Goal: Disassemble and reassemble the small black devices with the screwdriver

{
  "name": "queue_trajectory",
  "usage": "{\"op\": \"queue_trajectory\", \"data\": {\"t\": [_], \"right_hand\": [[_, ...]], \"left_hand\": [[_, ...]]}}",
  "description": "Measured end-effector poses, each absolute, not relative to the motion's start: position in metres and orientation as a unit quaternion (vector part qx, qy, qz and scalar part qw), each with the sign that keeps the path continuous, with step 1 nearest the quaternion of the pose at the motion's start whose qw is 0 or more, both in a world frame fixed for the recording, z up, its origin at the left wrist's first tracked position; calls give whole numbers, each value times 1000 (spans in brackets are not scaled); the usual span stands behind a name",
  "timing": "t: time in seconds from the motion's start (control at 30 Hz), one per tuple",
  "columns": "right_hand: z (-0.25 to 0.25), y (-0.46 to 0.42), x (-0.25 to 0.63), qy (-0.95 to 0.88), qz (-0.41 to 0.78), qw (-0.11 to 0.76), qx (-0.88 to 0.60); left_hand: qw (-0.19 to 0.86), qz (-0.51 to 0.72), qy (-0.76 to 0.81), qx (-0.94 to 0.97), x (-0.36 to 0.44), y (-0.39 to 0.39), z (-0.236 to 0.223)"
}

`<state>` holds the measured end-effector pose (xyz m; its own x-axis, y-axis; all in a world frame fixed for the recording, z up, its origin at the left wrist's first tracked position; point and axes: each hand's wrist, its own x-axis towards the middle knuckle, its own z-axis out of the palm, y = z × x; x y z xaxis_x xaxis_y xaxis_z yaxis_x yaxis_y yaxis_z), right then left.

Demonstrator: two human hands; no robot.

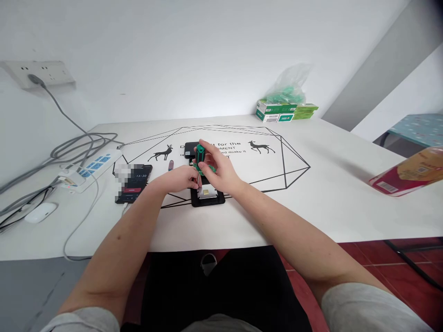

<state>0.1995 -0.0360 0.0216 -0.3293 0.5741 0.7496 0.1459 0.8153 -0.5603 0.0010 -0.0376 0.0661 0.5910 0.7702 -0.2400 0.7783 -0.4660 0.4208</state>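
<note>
My right hand point(221, 170) grips a green and black screwdriver point(200, 154) held upright, its shaft pointing down. Beneath it on the table lies an opened black electronic device point(194, 201) with a silver metal plate point(207, 192) at the near end. Part of a green circuit board point(209, 167) shows between my hands. My left hand point(183, 178) is closed at the device's left side, its fingertips pinched beside the screwdriver shaft. What those fingertips hold is too small to make out. Just behind my hands is a black cover-like piece point(190, 148), partly hidden.
A small reddish-grey object point(170, 165) and a phone point(133, 183) lie on the left. Farther left are a power strip point(95, 168), cables and a white earphone case point(40, 212). Green boxes point(277, 110) stand by the wall, a bag of food point(408, 173) at the right.
</note>
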Motion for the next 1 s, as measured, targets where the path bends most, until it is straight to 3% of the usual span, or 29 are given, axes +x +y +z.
{"op": "queue_trajectory", "data": {"t": [0.43, 0.7, 0.83, 1.0], "right_hand": [[18, -28, 192, -801, 153, 536, -219], [27, -34, 195, -780, 191, 537, -259], [31, -35, 198, -765, 200, 557, -255], [35, -32, 197, -755, 167, 575, -266]], "left_hand": [[243, -5, 462, 853, -1, -39, 67], [214, 33, 481, 850, -8, -38, 69], [117, 73, 544, 828, -14, -29, 65], [4, 32, 620, 784, -20, -17, 55]]}}
